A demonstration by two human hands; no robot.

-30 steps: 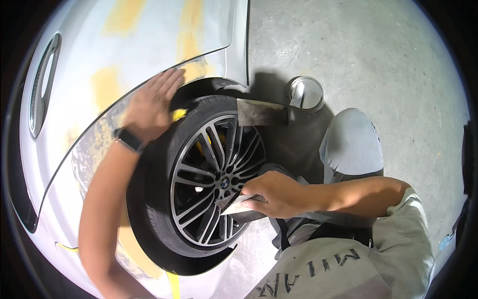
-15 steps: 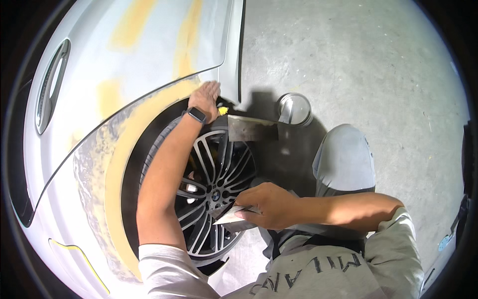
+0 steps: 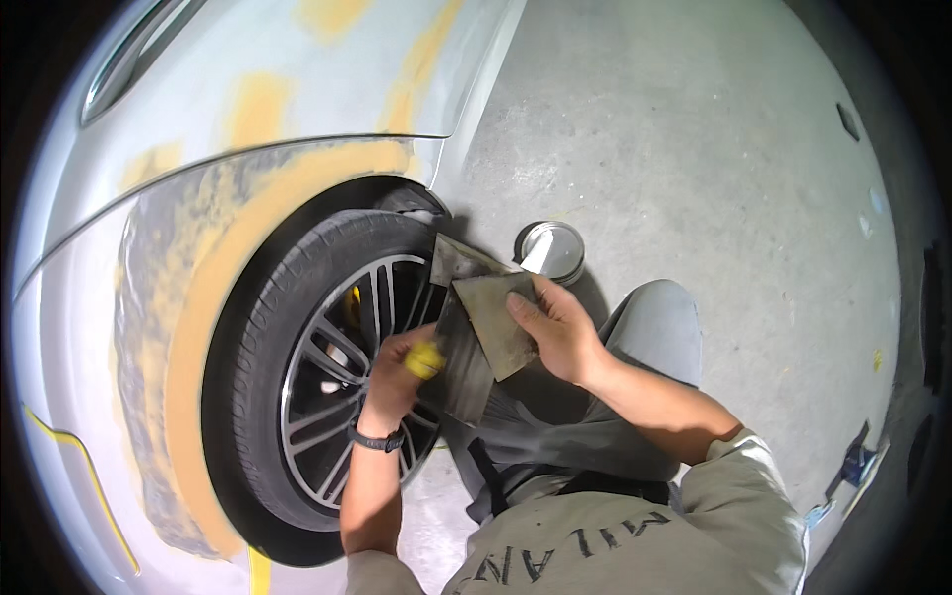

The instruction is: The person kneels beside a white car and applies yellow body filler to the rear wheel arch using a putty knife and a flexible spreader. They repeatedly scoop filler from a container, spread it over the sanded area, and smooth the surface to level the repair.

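Observation:
My right hand [image 3: 562,322] pinches a flat, greyish metal spreader [image 3: 499,332] between thumb and fingers. Just left of it, my left hand [image 3: 395,365] is closed around a yellow piece [image 3: 424,360] that looks like the grip of a wide scraper. A dark metal blade [image 3: 466,367] lies between the two hands, partly covered by the spreader. Another flat metal corner [image 3: 454,260] sticks out above; which hand bears it I cannot tell. Both hands are in front of the wheel [image 3: 342,387], apart from the car body.
The white car's wheel arch [image 3: 203,297] carries beige filler and grey sanded patches. Yellowish filler strips [image 3: 260,107] mark the door panel. On the concrete floor beyond my hands stands a round tin [image 3: 551,251] with a pale flat tool on it. My bent knee [image 3: 654,322] is at the right.
My left hand has left the wheel arch's upper edge and come down towards me. My right hand has moved up with the spreader to meet it. The view has shifted.

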